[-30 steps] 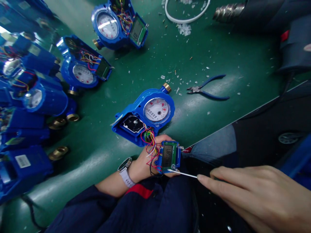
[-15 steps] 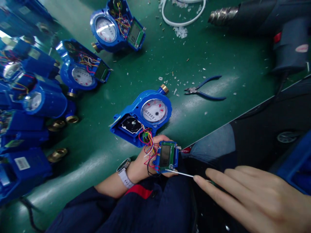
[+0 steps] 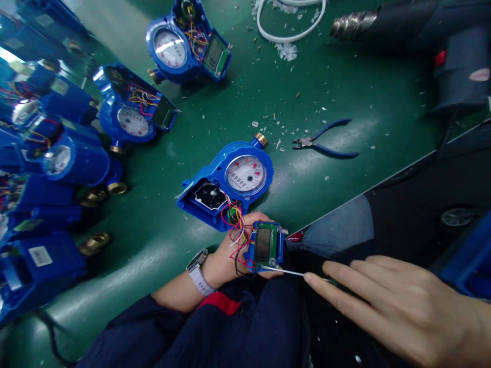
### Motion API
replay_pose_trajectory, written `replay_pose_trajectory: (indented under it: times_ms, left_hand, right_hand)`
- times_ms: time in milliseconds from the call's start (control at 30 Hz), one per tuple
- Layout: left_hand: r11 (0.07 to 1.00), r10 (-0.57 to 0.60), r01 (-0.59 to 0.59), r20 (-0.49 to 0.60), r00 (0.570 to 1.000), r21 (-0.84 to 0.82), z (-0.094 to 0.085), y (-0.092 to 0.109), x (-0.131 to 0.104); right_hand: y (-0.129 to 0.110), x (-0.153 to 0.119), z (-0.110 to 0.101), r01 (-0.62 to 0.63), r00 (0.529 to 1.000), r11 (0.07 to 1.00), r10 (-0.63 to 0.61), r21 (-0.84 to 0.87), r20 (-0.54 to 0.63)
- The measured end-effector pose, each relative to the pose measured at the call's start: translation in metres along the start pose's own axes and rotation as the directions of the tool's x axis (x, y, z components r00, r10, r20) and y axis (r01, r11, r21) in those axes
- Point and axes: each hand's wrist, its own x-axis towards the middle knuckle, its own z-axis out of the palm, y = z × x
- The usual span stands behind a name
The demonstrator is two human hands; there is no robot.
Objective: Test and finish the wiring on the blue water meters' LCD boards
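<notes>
My left hand (image 3: 225, 259), with a watch (image 3: 197, 271) on its wrist, is closed round a small display module (image 3: 264, 245), a blue frame with a green board and a grey screen. Red, white, yellow and black wires (image 3: 238, 237) run from it to an opened blue water meter (image 3: 245, 174) lying just beyond on the bench. My right hand (image 3: 402, 306) grips a screwdriver (image 3: 289, 272). Its thin shaft shows past the index fingertip, while the handle is mostly hidden under the fingers. The tip meets the module's near edge, beside a corner screw.
Side cutters (image 3: 326, 140) lie spread on the green bench (image 3: 215, 112) among clear scraps. A heat gun (image 3: 406, 30) occupies the far right. More opened meters (image 3: 169, 48) stand at the back, and several blue ones crowd the left side. A white cable (image 3: 286, 38) loops at the far edge.
The whole view has shifted slightly. Both hands keep their grips, and the screwdriver tip stays at the module's near edge.
</notes>
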Motion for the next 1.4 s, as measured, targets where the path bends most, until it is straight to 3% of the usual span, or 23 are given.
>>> replay_pose_trajectory:
  times_ms: [100, 233, 333, 433, 533, 600, 767, 967, 1033, 1100, 1167, 1267, 1333, 1400]
  left_hand:
    - [0.999, 0.029, -0.030, 0.007, 1.000, 0.027, 0.000, 0.002, 0.000]
    - [0.981, 0.123, -0.122, 0.004, 0.992, 0.151, -0.001, 0.011, 0.002]
    - [0.937, 0.229, -0.232, 0.044, 0.973, 0.260, -0.004, 0.017, 0.003]
    - [0.904, 0.269, -0.279, 0.078, 0.960, 0.323, -0.008, 0.018, 0.002]
    - [0.921, 0.253, -0.263, 0.071, 0.965, 0.288, -0.007, 0.018, 0.002]
    - [0.943, 0.234, -0.238, 0.042, 0.971, 0.233, -0.005, 0.017, 0.002]
    - [0.992, 0.105, -0.102, -0.030, 0.994, 0.077, 0.001, 0.009, 0.001]
    - [0.989, 0.104, -0.097, -0.062, 0.993, 0.108, 0.001, 0.004, -0.002]
    - [0.995, 0.077, -0.071, -0.083, 0.994, 0.073, 0.003, 0.005, -0.002]
    - [1.000, 0.019, -0.019, -0.091, 0.996, -0.003, 0.004, 0.007, -0.002]
    - [0.999, -0.005, 0.001, -0.100, 0.995, -0.044, 0.005, 0.009, -0.001]
    - [0.999, 0.041, -0.038, -0.086, 0.995, 0.037, 0.003, 0.013, 0.000]
    - [0.995, 0.061, -0.055, -0.081, 0.995, 0.079, 0.002, 0.014, 0.000]
    - [0.995, 0.058, -0.051, -0.093, 0.994, 0.083, 0.001, 0.014, -0.001]
  right_hand:
    - [0.000, -0.002, 0.005, -0.119, 0.992, 0.982, 0.123, 0.145, -0.016]
    - [0.000, -0.003, 0.007, -0.232, 0.973, 0.903, 0.213, 0.363, 0.090]
    - [0.001, -0.006, 0.006, -0.214, 0.977, 0.917, 0.192, 0.337, 0.098]
    - [0.001, -0.012, 0.006, -0.164, 0.986, 0.967, 0.159, 0.197, 0.040]
    - [-0.003, -0.013, 0.007, -0.142, 0.990, 0.987, 0.141, 0.073, 0.009]
    - [-0.008, -0.010, 0.007, -0.161, 0.987, 0.984, 0.161, 0.081, 0.003]
    - [-0.019, -0.002, 0.009, -0.326, 0.943, 0.853, 0.324, 0.407, 0.074]
    - [-0.022, -0.014, 0.024, -0.220, 0.971, 0.972, 0.226, 0.077, -0.082]
    - [-0.022, -0.014, 0.030, -0.250, 0.959, 0.946, 0.270, 0.206, -0.079]
    - [-0.023, -0.012, 0.035, -0.295, 0.939, 0.860, 0.342, 0.417, -0.043]
    - [-0.023, -0.010, 0.038, -0.304, 0.931, 0.822, 0.364, 0.481, -0.035]
    - [-0.021, -0.012, 0.041, -0.236, 0.959, 0.946, 0.264, 0.222, -0.106]
    - [-0.018, -0.013, 0.044, -0.183, 0.973, 0.979, 0.193, 0.086, -0.128]
    - [-0.016, -0.012, 0.046, -0.188, 0.971, 0.970, 0.207, 0.152, -0.121]
